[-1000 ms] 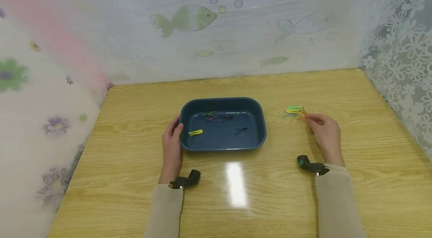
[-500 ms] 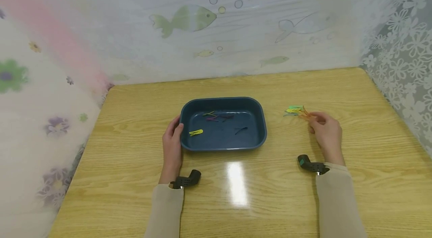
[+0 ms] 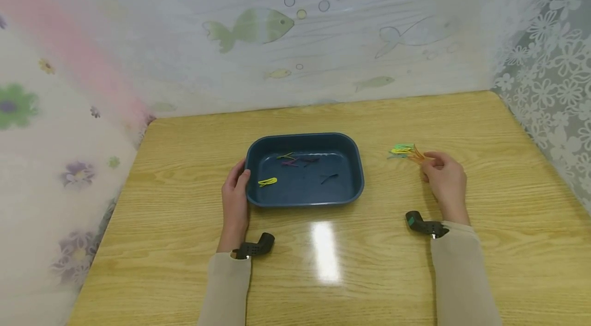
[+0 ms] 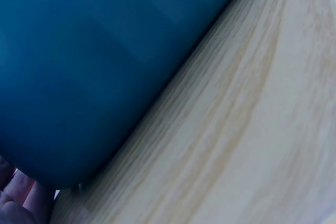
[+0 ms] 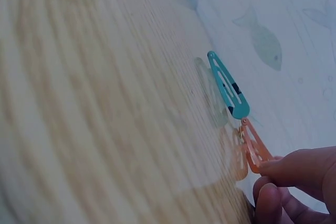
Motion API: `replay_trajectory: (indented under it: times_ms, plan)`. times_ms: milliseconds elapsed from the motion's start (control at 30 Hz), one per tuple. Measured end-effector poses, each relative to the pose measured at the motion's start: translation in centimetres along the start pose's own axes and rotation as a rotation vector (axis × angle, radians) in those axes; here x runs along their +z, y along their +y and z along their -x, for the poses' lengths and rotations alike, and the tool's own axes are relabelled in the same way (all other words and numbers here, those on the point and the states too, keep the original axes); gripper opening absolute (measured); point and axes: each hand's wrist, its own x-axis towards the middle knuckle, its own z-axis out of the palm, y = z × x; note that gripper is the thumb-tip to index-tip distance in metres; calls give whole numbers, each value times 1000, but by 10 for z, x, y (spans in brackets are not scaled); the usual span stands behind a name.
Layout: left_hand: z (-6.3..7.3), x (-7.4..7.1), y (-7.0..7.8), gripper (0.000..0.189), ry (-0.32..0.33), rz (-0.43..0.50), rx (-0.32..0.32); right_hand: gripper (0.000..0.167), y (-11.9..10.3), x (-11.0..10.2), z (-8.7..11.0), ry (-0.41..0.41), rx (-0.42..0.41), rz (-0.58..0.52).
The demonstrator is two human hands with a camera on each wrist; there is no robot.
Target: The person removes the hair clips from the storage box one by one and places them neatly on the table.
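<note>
My left hand (image 3: pixel 235 195) holds the left end of a dark blue plastic basin (image 3: pixel 300 190), thumb at the rim and fingers along the outside. Inside lie several snap hair clips, among them a bright yellow clip (image 3: pixel 269 181) and a dark clip (image 3: pixel 330 178). On the right, my right hand (image 3: pixel 447 179) pinches an orange snap hair clip (image 5: pixel 251 156) between thumb and finger. Just beyond it, a teal hair clip (image 5: pixel 241 109) touches its narrow end. Yellow hair clips (image 3: pixel 401 151) and green hair clips (image 3: pixel 405 146) lie beside the right fingertips.
The wooden table (image 3: pixel 369 274) carries everything. Behind it hangs a fish-patterned curtain (image 3: pixel 341 74), and a flowered cover (image 3: pixel 554 90) closes the right side. Black wrist cameras sit on both wrists, the right camera (image 3: pixel 425 224) over the table.
Since a second ago my right hand has shifted slightly right and away from me, with the orange hair clip in its fingers. My left hand and the basin stay put.
</note>
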Motion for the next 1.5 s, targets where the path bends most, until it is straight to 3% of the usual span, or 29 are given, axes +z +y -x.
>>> replay_trajectory:
  times_ms: [267,667,967,1167,1333,1500]
  plan:
    - [-7,-2,-15,35,19,17,8,37,-2,-1,0,-6,-1,24]
    - [-5,-1,-10,35,14,27,3,40,-2,0,0,-39,-3,-6]
    - [-7,-1,-16,35,15,37,18,39,-2,0,-2,57,20,-95]
    - [-4,-1,-12,34,10,38,-11,39,-8,-1,1,98,56,-154]
    - [2,1,1,35,-2,23,-11,40,-12,1,3,74,-35,-309]
    - [5,2,9,36,-3,-6,-6,43,-17,6,4,-40,-175,-392]
